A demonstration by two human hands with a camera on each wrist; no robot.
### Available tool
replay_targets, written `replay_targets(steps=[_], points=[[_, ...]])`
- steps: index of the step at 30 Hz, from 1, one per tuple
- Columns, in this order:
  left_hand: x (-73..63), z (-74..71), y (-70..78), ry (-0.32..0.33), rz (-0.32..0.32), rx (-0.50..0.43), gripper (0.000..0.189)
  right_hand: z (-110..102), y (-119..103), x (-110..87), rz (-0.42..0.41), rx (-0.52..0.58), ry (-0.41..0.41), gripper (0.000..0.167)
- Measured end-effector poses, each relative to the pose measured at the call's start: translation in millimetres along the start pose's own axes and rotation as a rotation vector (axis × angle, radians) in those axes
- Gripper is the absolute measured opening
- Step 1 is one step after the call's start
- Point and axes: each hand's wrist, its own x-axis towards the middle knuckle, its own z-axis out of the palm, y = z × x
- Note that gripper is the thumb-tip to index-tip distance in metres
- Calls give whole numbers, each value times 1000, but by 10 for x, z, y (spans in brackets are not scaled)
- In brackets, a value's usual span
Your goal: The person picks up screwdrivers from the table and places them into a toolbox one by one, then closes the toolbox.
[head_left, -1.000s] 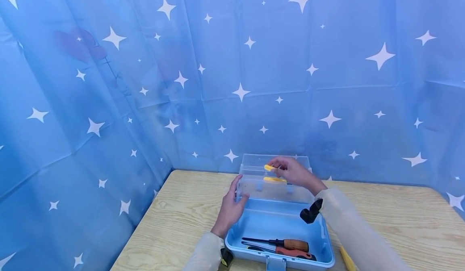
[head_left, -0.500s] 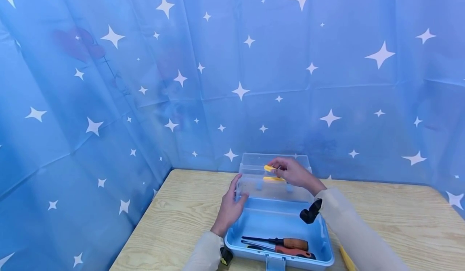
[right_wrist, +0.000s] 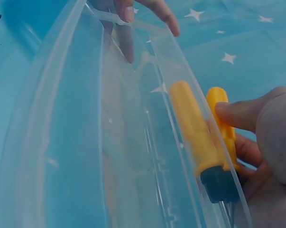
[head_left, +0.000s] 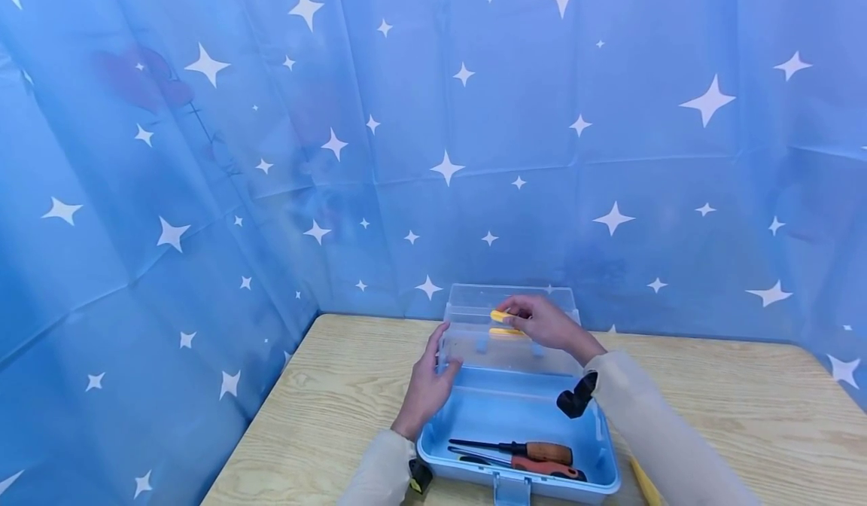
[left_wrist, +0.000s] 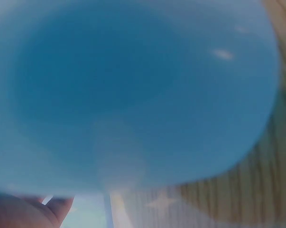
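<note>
My right hand (head_left: 549, 321) pinches a yellow screwdriver handle (right_wrist: 222, 121) between thumb and fingers, up at the clear lid (head_left: 467, 314). A yellow handle shape with a dark collar and thin metal shaft also shows in the clear plastic beside the thumb. My left hand (head_left: 429, 389) holds the lid's left edge, thumb and fingers spread around it. The blue toolbox (head_left: 518, 412) stands open below. Inside lie a wooden-handled screwdriver (head_left: 549, 452) and a red-handled tool (head_left: 546, 466). The toolbox wall (left_wrist: 133, 85) fills most of the left wrist view, blurred.
A wooden table (head_left: 352, 370) carries the box. A yellow object (head_left: 645, 482) lies right of the toolbox, partly behind the right sleeve. The blue latch (head_left: 512, 489) hangs at the box's front. A blue star-patterned curtain (head_left: 528, 114) stands behind.
Both hands keep their places on the lid and the yellow handle. The whole head view has shifted slightly.
</note>
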Motion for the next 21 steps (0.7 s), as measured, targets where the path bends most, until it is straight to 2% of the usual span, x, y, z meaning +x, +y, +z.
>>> replay_targets(steps=[21], points=[[9, -2, -12, 3, 2, 2, 59, -14, -13, -3, 1, -21, -12, 22]])
